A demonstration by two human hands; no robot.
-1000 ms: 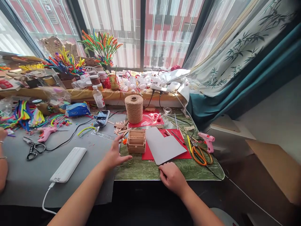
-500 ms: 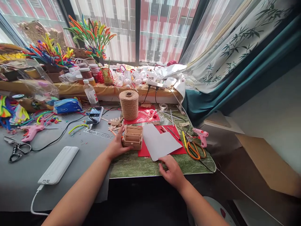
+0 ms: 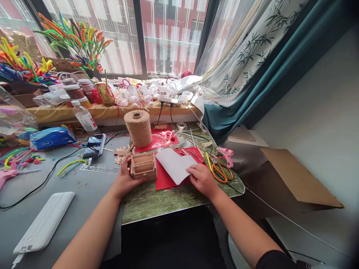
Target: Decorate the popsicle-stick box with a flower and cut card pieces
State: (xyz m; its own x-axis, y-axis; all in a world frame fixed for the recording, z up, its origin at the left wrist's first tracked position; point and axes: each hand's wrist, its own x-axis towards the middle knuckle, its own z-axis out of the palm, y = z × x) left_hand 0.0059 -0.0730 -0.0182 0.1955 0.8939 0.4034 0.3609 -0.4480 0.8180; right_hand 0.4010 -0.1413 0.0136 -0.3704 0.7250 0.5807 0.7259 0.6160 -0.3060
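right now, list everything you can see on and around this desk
wooden box: one, tan, on green mat
white sheet: one, white, over red paper
red paper: one, red, on mat beside box
twine spool: one, tan, behind box
scissors: one, orange handles, mat's right side
glue gun: one, pink, beside scissors
phone: one, black, grey desk
power bank: one, white, desk front left
tissue pack: one, blue, desk left
cardboard box: one, brown, right of desk
pipe cleaners: many, mixed colours, windowsill
left hand: one, fingers grip wooden box
right hand: one, flat on white sheet
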